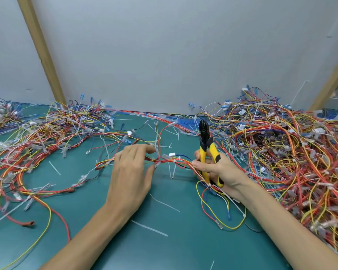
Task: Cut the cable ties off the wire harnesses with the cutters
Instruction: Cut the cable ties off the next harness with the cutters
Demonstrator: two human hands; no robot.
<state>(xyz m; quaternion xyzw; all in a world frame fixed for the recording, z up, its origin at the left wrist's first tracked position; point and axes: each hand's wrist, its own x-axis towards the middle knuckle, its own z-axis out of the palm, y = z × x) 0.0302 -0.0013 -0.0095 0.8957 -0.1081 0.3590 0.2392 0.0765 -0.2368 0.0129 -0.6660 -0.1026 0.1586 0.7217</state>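
Head view: the left hand (131, 172) pinches a wire harness (180, 162) just above the green mat (183, 240). The right hand (220, 168) grips the yellow-handled cutters (205, 145) upright, its thumb seemingly pressing the same harness. A white cable tie (174, 168) hangs between the hands.

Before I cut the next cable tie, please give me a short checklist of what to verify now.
1. Cutters gripped by the right hand: ok.
2. Harness pinched by the left hand: ok.
3. Cable tie in view between the hands: ok.
4. Cutter tip at the tie: not ok, it points up, away from it.
5. Room for a blade under the tie: cannot tell.
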